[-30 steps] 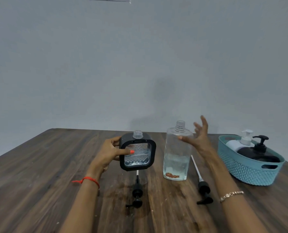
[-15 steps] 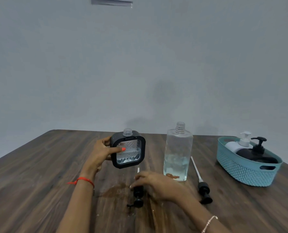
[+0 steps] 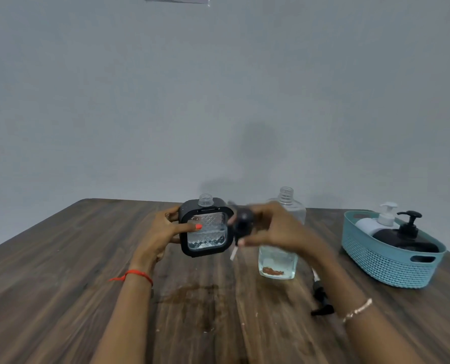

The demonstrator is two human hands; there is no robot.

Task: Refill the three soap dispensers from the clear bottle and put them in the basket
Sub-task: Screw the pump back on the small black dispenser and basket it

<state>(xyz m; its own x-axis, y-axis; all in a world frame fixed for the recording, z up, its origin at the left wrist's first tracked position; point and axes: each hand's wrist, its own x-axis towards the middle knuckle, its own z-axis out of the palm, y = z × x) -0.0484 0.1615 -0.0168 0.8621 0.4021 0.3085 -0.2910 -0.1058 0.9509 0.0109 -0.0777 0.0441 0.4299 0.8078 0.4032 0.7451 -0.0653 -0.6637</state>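
Note:
My left hand [image 3: 163, 232] grips a square black-framed dispenser [image 3: 205, 228] with a clear patterned window, lifted above the table, its threaded neck uncapped and some liquid inside. My right hand [image 3: 279, 229], blurred, holds a black pump head [image 3: 243, 223] right beside the dispenser, its white tube [image 3: 233, 254] hanging below. The clear bottle [image 3: 279, 261] stands uncapped behind my right hand, holding a little liquid. A teal basket [image 3: 391, 266] at the right holds a white dispenser [image 3: 376, 222] and a black dispenser [image 3: 407, 237].
A second black pump [image 3: 321, 298] with a white tube lies on the wooden table [image 3: 61, 285] to the right of the bottle, partly under my right forearm. A wet stain [image 3: 192, 292] marks the table in front of me. A grey wall stands behind.
My right hand has picked the black pump up off the table and raised it beside the dispenser. The dispenser in my left hand has stayed lifted.

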